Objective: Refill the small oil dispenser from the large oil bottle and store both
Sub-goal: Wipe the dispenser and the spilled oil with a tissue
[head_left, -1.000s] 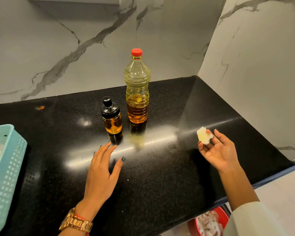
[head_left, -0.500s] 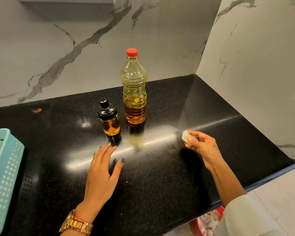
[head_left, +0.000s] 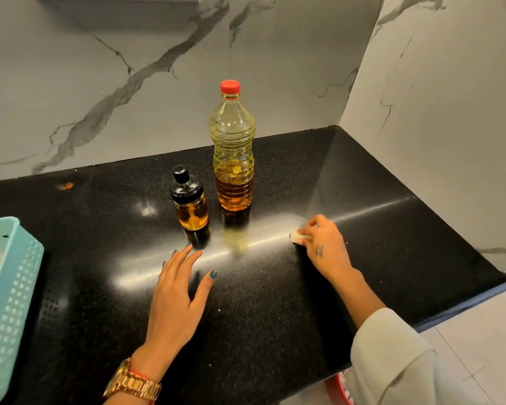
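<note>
Head view looks down on a black speckled counter [head_left: 275,317] set in a corner of marble-veined walls. The large oil bottle [head_left: 233,147] stands upright toward the far side, its red cap on, amber oil filling only its lower part. Just beside it, to the left and slightly nearer, stands the small oil dispenser [head_left: 190,200], upright, with a black lid and spout and oil in its glass body; the two stand close, with a narrow gap between them. The left hand [head_left: 176,296] lies flat on the counter near the dispenser, fingers straight and slightly spread, holding nothing, its fingertips short of the dispenser's reflection; a gold watch [head_left: 133,382] sits on that wrist. The right hand [head_left: 323,247] is to the right of the bottle, knuckles up, its fingers curled and pinching a small pale wad [head_left: 297,235] against the counter surface. At the left edge stands a light-blue perforated basket [head_left: 9,302]. A small orange spot [head_left: 66,186] marks the counter at far left.
</note>
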